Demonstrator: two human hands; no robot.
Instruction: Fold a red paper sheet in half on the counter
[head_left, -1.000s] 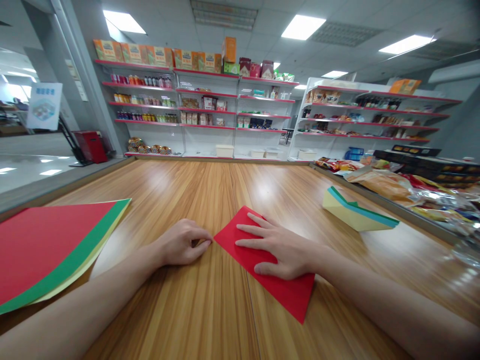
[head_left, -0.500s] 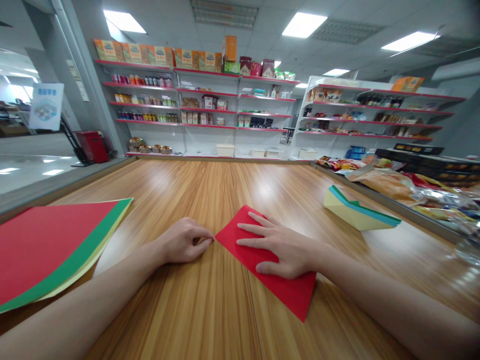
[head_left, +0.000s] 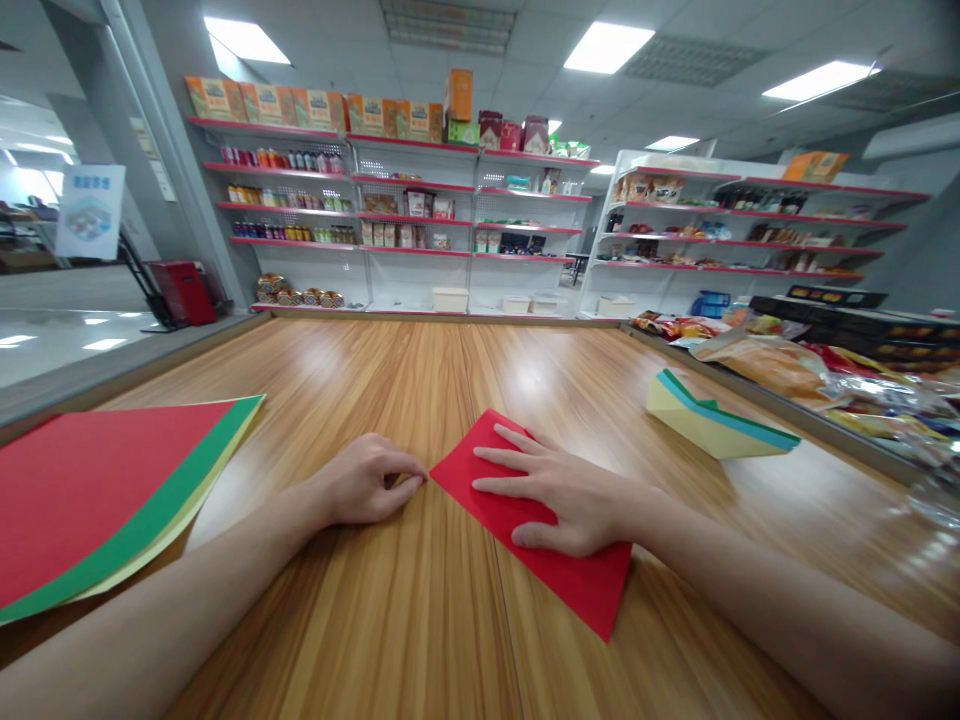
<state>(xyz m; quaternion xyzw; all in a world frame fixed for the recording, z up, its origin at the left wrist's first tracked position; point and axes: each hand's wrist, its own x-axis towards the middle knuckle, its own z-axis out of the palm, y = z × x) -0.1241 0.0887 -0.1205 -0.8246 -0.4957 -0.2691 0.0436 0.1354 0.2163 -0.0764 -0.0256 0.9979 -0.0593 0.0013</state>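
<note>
Left hand (head_left: 367,482) pinches corner of red paper (head_left: 577,585); right hand (head_left: 566,495) flat, fingers spread, pressing it.

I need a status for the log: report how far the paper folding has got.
Done: two folded paper pieces, yellow and teal, lie at the right of the wooden table. In hand: the right hand presses a folded red paper sheet flat; the left hand pinches its left corner. Left: a stack of red, green and yellow sheets lies unfolded.

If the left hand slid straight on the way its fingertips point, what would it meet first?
The left hand points right, at the near corner of the red folded paper; its fingertips seem already at that corner.
</note>
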